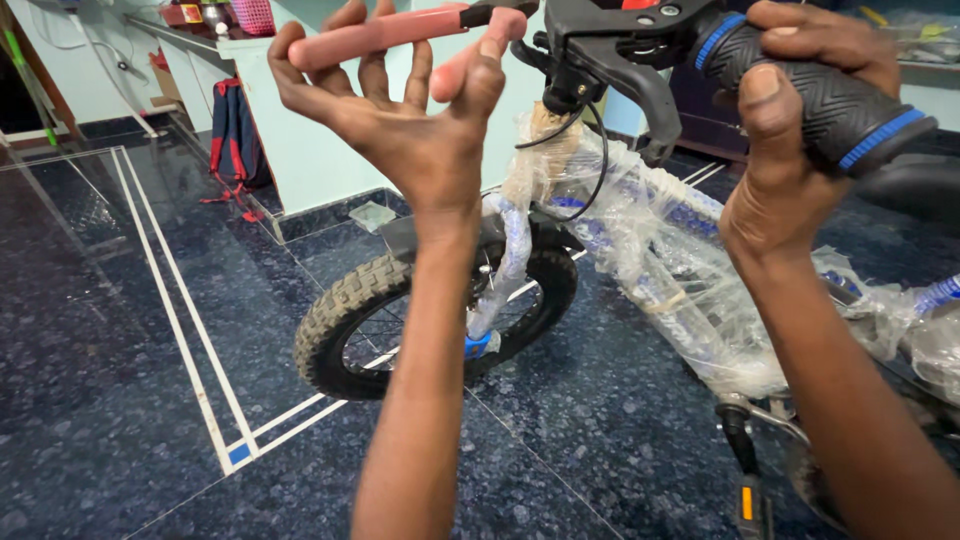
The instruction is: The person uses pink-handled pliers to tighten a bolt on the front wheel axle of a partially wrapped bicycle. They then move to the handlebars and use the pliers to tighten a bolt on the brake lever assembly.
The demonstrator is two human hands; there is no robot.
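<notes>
In the left hand's (400,120) grip, pink-handled tool (385,35)

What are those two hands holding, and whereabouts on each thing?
The left hand holds a pink-handled tool along its handle, fingers curled loosely. The right hand grips the bicycle's black handlebar grip, wrapped around its middle.

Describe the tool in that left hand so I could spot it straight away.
Start at the small plastic-wrapped bicycle and go up to its handlebar. Left of the black, blue-banded grip, the left hand holds pink-handled pliers, the only pink thing there.
</notes>
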